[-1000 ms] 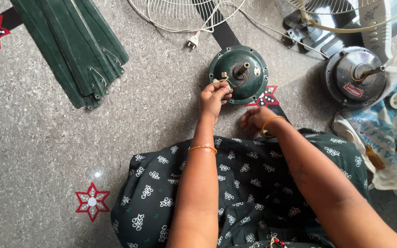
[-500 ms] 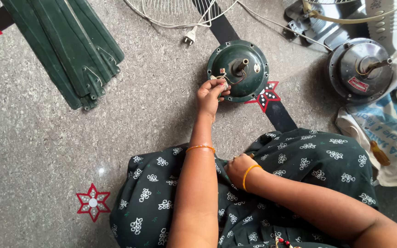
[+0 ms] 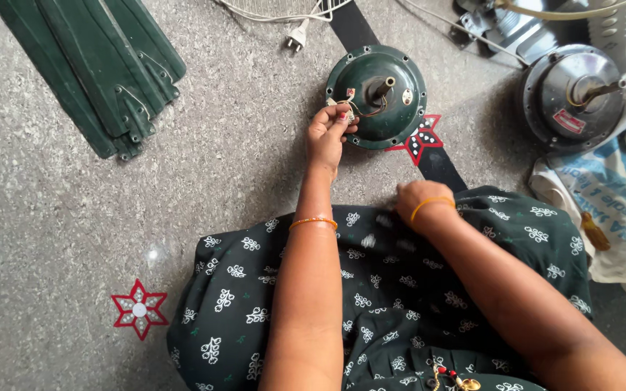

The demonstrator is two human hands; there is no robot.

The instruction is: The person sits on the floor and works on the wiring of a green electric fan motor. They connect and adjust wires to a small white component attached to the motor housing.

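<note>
Two hands are seen at work on the floor (image 3: 74, 239): small wire ends (image 3: 345, 108) on the rim of the round green fan motor (image 3: 377, 95) are pinched by the left hand (image 3: 326, 134), while the right hand (image 3: 416, 205), blurred, is rested on the dark patterned cloth (image 3: 393, 304), its grip impossible to tell.

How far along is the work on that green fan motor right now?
Already done: the green blades lie stacked apart from the green motor, which sits on the floor with its wires exposed. In hand: the left hand pinches the wire ends at the motor's rim; the right hand rests on the lap. Left: the wires hang loose, and the silver motor lies untouched.
</note>
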